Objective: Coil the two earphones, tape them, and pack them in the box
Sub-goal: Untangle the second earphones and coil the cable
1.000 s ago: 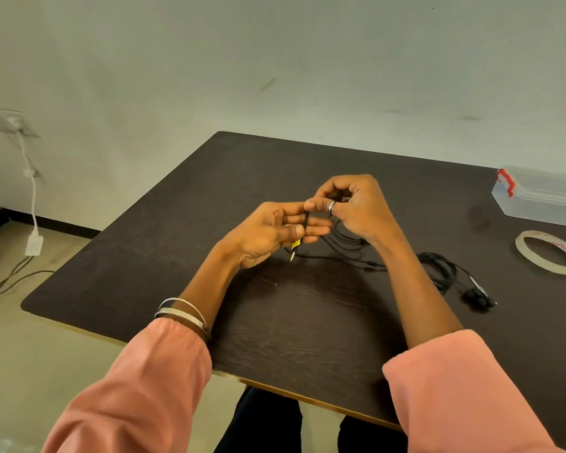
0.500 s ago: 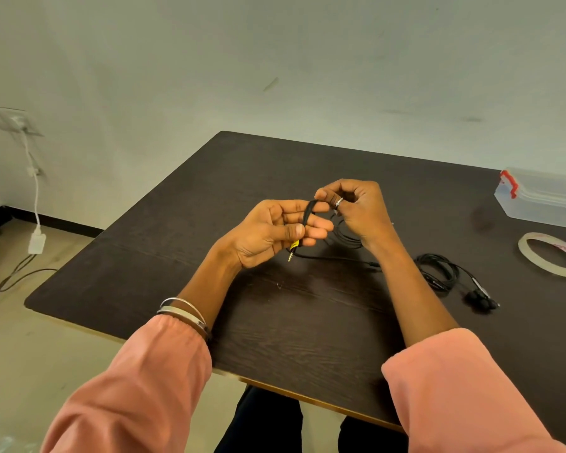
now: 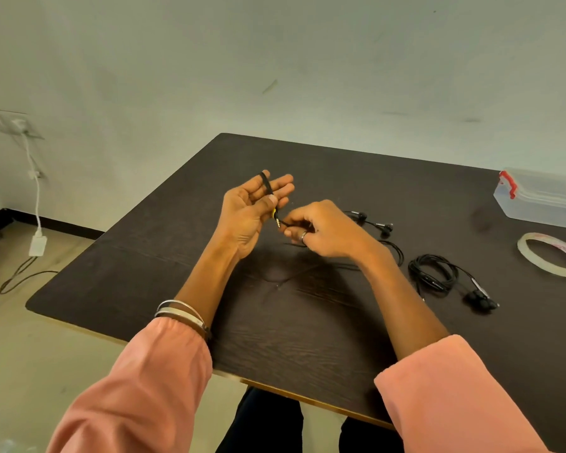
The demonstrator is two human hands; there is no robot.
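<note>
Dark wooden table [image 3: 209,282] against a pale wall, seen from your head camera. Your left hand [image 3: 252,207] is raised palm-up with fingers extended, the first earphone [image 3: 268,188] cable looped over them and pinned by the thumb. Your right hand [image 3: 321,230] pinches the same cable close to its plug; the earbuds appear to lie just beyond. To your right rest the second earphone [image 3: 435,273], tape roll [image 3: 551,258] and clear box [image 3: 543,199], well apart.

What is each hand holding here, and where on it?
One earphone cable: left hand thumb pins it near the plug; right hand fingers pinch it just past the plug.
</note>
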